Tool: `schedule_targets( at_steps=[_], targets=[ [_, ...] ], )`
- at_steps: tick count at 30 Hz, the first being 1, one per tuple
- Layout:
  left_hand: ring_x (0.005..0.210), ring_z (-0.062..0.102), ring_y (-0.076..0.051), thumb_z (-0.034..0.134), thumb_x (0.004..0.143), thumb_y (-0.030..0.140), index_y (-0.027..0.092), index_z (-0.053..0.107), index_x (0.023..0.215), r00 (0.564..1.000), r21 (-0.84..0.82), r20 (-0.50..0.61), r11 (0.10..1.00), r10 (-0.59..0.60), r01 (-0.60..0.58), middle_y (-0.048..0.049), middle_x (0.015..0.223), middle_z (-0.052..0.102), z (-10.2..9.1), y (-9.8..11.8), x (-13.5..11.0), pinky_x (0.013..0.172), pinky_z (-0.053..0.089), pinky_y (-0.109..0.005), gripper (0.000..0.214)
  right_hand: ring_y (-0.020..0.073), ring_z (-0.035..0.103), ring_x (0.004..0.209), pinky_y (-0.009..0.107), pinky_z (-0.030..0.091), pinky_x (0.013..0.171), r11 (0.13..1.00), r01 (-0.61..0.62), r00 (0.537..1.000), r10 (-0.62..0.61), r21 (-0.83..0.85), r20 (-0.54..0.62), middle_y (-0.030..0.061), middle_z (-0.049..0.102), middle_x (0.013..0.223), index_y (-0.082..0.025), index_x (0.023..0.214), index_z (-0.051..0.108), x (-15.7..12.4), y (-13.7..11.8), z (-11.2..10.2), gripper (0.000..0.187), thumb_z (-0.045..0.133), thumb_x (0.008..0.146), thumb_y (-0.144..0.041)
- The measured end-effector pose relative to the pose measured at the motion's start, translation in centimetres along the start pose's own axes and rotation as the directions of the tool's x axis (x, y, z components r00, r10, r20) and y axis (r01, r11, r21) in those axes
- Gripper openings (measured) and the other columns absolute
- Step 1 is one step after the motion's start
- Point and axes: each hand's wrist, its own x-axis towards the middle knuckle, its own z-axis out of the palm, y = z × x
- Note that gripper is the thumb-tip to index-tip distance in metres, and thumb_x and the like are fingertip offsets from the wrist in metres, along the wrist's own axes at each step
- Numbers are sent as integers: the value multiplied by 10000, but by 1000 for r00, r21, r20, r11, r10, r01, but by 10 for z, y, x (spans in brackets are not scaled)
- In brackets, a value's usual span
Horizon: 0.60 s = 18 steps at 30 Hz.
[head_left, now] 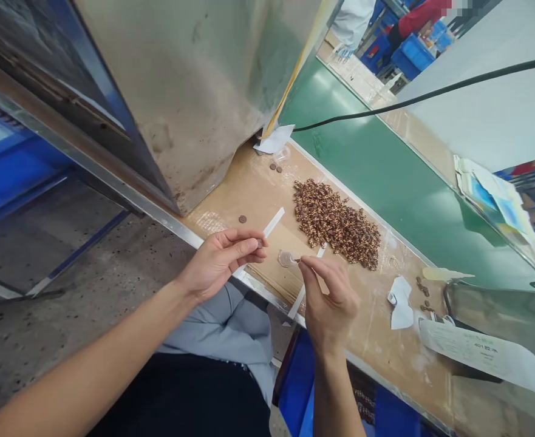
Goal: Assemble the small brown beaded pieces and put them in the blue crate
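My left hand (pixel 224 258) is closed in a pinch on a small round brown disc (pixel 260 243) above the front edge of the bench. My right hand (pixel 331 297) has thumb and forefinger pinched together on something tiny and dark, too small to name. Its fingertips are just right of a small transparent round dish (pixel 286 259) on the cardboard. Behind both hands spreads a pile of small shiny brown-and-gold pieces (pixel 335 224). Another brown disc (pixel 242 219) lies on the bench beyond my left hand, with two more near the machine's corner.
A big metal cabinet (pixel 194 91) stands at the left of the cardboard-covered bench (pixel 358 328). To the right are crumpled white paper (pixel 401 303), a yellowish tapered nozzle (pixel 444 274), several brown pieces and a labelled white bottle (pixel 481 352). A black cable (pixel 422 97) crosses above the green panel.
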Motion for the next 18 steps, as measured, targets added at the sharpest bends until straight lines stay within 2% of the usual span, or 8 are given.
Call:
schedule_targets(
  at_steps=[8, 18],
  targets=[
    [931, 876, -161, 1068, 942, 287, 150, 972, 1128, 999, -20, 43, 1000, 3, -2, -96, 1111, 938, -2, -1, 0, 948, 721, -264, 250, 242, 823, 1004, 405, 657, 954, 998, 48, 999, -47, -52, 13, 29, 904, 1094, -273, 1197, 892, -1, -2, 5, 146, 833, 1150, -147],
    [936, 877, -163, 1045, 964, 278, 147, 971, 1140, 998, -35, 64, 999, -9, 12, -99, 1134, 935, -2, -1, 0, 968, 722, -276, 232, 272, 836, 963, 444, 678, 920, 990, 55, 998, -52, -129, 28, 51, 910, 1059, -274, 1158, 903, 2, -2, 2, 88, 820, 1172, -249]
  ],
)
